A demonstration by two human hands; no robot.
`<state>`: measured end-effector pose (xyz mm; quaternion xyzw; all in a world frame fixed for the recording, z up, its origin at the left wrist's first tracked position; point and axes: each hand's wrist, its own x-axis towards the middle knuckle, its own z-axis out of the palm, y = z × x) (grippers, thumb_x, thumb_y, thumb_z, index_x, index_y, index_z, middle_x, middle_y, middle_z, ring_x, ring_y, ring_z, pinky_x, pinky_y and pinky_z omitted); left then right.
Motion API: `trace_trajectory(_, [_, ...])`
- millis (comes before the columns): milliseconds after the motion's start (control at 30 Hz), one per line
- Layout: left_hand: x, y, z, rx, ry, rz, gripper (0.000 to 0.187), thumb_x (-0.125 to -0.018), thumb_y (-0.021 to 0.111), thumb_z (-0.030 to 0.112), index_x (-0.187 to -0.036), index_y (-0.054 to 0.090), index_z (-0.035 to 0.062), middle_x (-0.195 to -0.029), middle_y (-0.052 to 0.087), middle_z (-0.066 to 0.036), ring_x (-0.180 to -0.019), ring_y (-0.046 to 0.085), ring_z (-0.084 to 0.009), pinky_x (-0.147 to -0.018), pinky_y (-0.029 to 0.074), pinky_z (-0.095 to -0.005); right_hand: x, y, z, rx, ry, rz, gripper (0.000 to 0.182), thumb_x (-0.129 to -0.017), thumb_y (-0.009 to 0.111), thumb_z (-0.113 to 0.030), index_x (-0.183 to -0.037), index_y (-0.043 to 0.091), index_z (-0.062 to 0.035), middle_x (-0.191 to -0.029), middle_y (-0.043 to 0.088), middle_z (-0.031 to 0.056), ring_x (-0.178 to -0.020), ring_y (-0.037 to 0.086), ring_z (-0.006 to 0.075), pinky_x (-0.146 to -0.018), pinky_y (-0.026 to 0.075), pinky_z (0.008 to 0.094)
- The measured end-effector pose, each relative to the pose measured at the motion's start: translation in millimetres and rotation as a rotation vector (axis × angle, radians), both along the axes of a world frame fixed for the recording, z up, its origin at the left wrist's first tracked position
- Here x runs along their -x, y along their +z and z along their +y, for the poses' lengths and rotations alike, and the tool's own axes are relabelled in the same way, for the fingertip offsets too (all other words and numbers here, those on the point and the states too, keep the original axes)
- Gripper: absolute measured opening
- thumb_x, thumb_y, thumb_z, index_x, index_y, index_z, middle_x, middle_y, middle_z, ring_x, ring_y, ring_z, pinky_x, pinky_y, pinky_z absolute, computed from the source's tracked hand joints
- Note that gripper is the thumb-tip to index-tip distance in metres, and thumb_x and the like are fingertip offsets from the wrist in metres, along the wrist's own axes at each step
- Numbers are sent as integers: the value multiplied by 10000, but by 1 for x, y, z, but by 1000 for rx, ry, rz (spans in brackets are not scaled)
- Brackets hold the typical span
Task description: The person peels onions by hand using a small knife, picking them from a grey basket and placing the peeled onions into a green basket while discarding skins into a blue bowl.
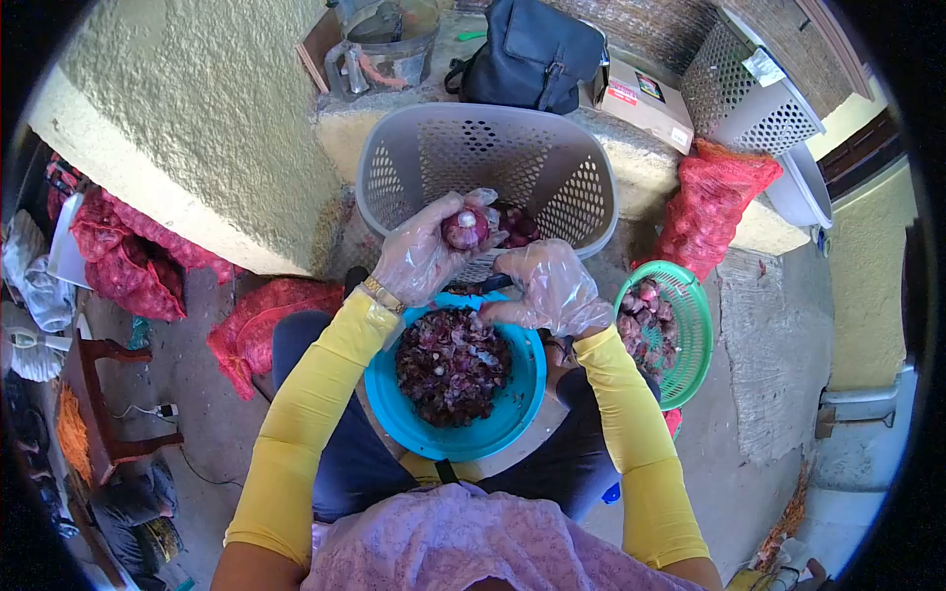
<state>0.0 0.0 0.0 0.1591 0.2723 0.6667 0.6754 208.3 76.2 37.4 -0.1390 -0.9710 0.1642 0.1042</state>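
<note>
My left hand (424,251), in a clear plastic glove, grips a red onion (465,229) with its pale cut end facing up. Close beside it on the right, my right hand (552,288), also gloved, is closed around what looks like a small knife (496,283); only a dark part of it shows. Under both hands sits a blue basin (379,409) filled with dark onion skins (453,364). Just beyond the hands stands a grey perforated basket (394,163) with several red onions (516,225) inside.
A green colander (702,345) with onion pieces stands to the right. Red mesh sacks lie at right (705,202) and left (281,320). A black backpack (532,54), a cardboard box (645,103) and a bucket (394,44) occupy the ledge behind. A wooden stand (99,394) is at left.
</note>
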Motion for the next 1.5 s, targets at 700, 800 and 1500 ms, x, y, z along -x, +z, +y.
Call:
trace_trajectory(700, [-8, -10, 5, -100, -84, 57, 451, -1125, 509, 324, -1426, 563, -8, -1123, 676, -91, -974, 651, -159, -912, 568, -363, 6, -15, -2, 237, -467, 232, 541, -896, 788, -471, -1069, 723, 38, -850, 716, 298, -797, 729, 431, -749, 564, 487])
trace_trajectory(800, [-9, -7, 5, -60, -70, -34, 401, -1104, 557, 263, -1387, 585, -21, -961, 577, -11, -853, 548, -116, -962, 555, -349, 6, -13, -1, 515, -398, 384, 453, -981, 727, -377, -1146, 675, 42, -835, 726, 200, -750, 717, 316, -724, 564, 422])
trace_trajectory(1500, [-9, 0, 2, 6, -40, -88, 329, -1108, 538, 203, -1328, 609, -31, -949, 570, -28, -857, 573, -121, -1132, 512, -437, -133, 229, -120, 190, 546, 1467, 324, -1016, 685, -310, -1258, 641, -99, -1013, 654, 18, -909, 605, 144, -825, 513, 338])
